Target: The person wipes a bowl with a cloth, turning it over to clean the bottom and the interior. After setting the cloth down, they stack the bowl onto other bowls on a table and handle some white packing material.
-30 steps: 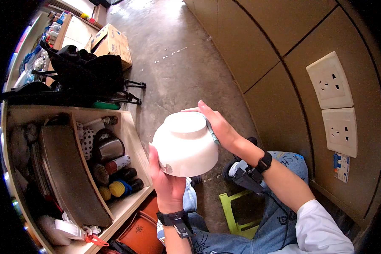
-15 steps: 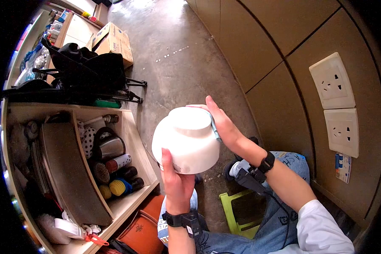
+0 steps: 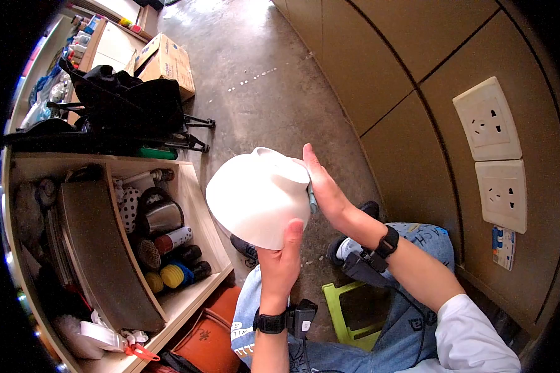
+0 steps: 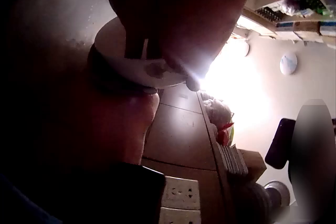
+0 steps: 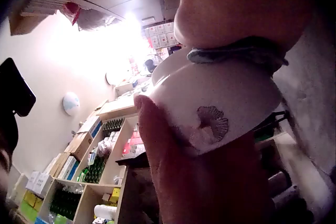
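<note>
You hold a white ceramic bowl [image 3: 258, 196] in the air above your knees, foot upward and tipped to the left, mouth facing down toward the wooden shelf [image 3: 186, 186]. Your left hand [image 3: 281, 261] clamps the near rim, thumb on the outer wall. Your right hand [image 3: 322, 186] lies with straight fingers flat against the far side, pressing a grey-green cloth or pen-like thing [image 3: 311, 200] to the bowl; I cannot tell which.

By my judgement the bowl is mid-turn while you look it over or wipe it; it is not yet put down anywhere.

The right wrist view shows a brown leaf-like mark [image 5: 212, 121] on the bowl's wall, which the head view does not show. The left wrist view is mostly dark.
</note>
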`<state>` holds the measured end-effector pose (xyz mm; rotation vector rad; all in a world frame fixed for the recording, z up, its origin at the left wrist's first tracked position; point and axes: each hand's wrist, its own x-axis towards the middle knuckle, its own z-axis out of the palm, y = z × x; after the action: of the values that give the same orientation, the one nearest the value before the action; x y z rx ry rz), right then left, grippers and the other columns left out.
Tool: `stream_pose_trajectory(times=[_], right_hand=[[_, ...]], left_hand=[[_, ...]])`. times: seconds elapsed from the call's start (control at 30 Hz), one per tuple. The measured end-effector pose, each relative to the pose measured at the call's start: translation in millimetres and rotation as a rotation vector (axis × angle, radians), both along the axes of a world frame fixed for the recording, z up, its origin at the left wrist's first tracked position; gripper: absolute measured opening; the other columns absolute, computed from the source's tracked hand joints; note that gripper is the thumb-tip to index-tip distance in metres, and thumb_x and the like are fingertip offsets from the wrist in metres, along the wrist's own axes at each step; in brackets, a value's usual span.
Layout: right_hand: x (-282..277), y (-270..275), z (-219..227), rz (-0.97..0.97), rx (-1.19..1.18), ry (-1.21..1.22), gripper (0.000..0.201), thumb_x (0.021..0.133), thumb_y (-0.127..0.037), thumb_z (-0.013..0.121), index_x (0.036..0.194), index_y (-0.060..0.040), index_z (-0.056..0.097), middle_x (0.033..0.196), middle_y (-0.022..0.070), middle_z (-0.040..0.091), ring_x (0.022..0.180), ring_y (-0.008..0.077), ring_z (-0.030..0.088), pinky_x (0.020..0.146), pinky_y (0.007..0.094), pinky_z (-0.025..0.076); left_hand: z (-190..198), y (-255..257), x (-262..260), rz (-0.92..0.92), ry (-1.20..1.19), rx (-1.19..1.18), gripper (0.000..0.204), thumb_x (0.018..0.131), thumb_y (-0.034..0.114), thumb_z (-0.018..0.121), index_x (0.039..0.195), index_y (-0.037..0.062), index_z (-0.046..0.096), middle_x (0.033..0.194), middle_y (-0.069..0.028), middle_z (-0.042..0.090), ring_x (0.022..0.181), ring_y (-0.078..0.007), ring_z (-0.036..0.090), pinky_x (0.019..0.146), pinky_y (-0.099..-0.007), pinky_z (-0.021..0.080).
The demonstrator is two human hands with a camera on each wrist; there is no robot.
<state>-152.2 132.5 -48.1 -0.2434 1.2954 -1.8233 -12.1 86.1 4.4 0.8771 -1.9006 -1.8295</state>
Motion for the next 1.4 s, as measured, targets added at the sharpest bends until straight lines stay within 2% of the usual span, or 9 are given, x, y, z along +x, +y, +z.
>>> stream_pose_trajectory(times=[0.43,0.53,0.6,0.97,1.13,1.23,1.27,1.37,1.4], right_hand=[[5,4,6,0.067,0.045,-0.205,0.084,0.104,-0.066,0.021,0.123,0.0034,0.066,0.119,0.0094,0.068,0.111,0.0187,0.057,0.104,0.0306,0.039],[6,4,16,0.079,0.003,-0.261,0.085,0.103,-0.068,0.022,0.120,0.0017,0.067,0.115,0.0081,0.068,0.108,0.0175,0.058,0.102,0.0296,0.040],[5,5,14,0.114,-0.036,-0.278,0.085,0.101,-0.070,0.024,0.128,0.0016,0.061,0.121,0.0093,0.067,0.112,0.0171,0.058,0.103,0.0309,0.041],[2,8,35,0.323,-0.191,-0.557,0.088,0.098,-0.074,0.027,0.141,-0.0005,0.050,0.134,0.0094,0.060,0.122,0.0165,0.055,0.106,0.0356,0.042],[4,10,33,0.376,-0.249,-0.438,0.056,0.104,-0.048,0.051,0.131,0.0000,0.057,0.119,0.0056,0.066,0.111,0.0157,0.060,0.100,0.0312,0.047],[-2,15,25,0.451,-0.270,-0.432,0.045,0.103,-0.039,0.057,0.131,-0.0043,0.058,0.115,0.0035,0.065,0.110,0.0150,0.060,0.097,0.0300,0.048],[-3,18,8,0.442,-0.243,-0.087,0.041,0.100,-0.034,0.060,0.132,-0.0080,0.058,0.115,0.0027,0.064,0.111,0.0156,0.060,0.095,0.0294,0.049],[-5,26,11,0.238,-0.203,0.266,0.040,0.099,-0.028,0.061,0.134,-0.0102,0.057,0.122,0.0048,0.064,0.114,0.0156,0.060,0.093,0.0284,0.050],[-15,19,12,0.277,-0.224,-0.484,0.039,0.098,-0.024,0.059,0.133,-0.0083,0.057,0.125,0.0061,0.064,0.119,0.0161,0.058,0.098,0.0308,0.047]], left_hand=[[0,-6,-9,-0.108,-0.106,-0.292,0.027,0.098,0.021,0.068,0.108,-0.0037,0.065,0.098,-0.0094,0.069,0.089,-0.0176,0.062,0.080,-0.0314,0.049],[1,-7,-12,-0.181,-0.145,-0.452,0.022,0.097,0.017,0.068,0.105,-0.0037,0.066,0.095,-0.0139,0.070,0.086,-0.0227,0.065,0.078,-0.0346,0.050],[3,-9,-12,-0.247,-0.211,-0.396,0.024,0.095,0.016,0.067,0.110,-0.0031,0.066,0.102,-0.0243,0.068,0.092,-0.0426,0.065,0.081,-0.0436,0.050],[3,-20,-14,-0.076,-0.190,-0.441,0.024,0.099,0.018,0.064,0.110,-0.0041,0.065,0.097,-0.0243,0.068,0.087,-0.0388,0.066,0.076,-0.0420,0.050],[8,-29,-11,0.040,-0.253,-0.333,0.025,0.100,0.019,0.063,0.104,-0.0049,0.066,0.088,-0.0221,0.069,0.080,-0.0308,0.067,0.072,-0.0384,0.049],[4,-37,-5,0.052,-0.262,-0.297,0.035,0.100,0.025,0.064,0.111,-0.0078,0.065,0.103,-0.0159,0.071,0.096,-0.0207,0.066,0.083,-0.0336,0.050],[4,-38,-4,0.101,-0.208,-0.290,0.035,0.100,0.026,0.064,0.112,-0.0075,0.065,0.104,-0.0155,0.071,0.096,-0.0204,0.065,0.085,-0.0328,0.049],[4,-43,0,0.190,-0.117,-0.181,0.039,0.099,0.024,0.066,0.127,-0.0024,0.060,0.120,-0.0140,0.067,0.107,-0.0217,0.063,0.094,-0.0349,0.048],[3,-46,2,0.300,0.047,-0.012,0.044,0.099,0.024,0.065,0.134,0.0007,0.054,0.127,-0.0134,0.062,0.114,-0.0234,0.060,0.098,-0.0386,0.047]])
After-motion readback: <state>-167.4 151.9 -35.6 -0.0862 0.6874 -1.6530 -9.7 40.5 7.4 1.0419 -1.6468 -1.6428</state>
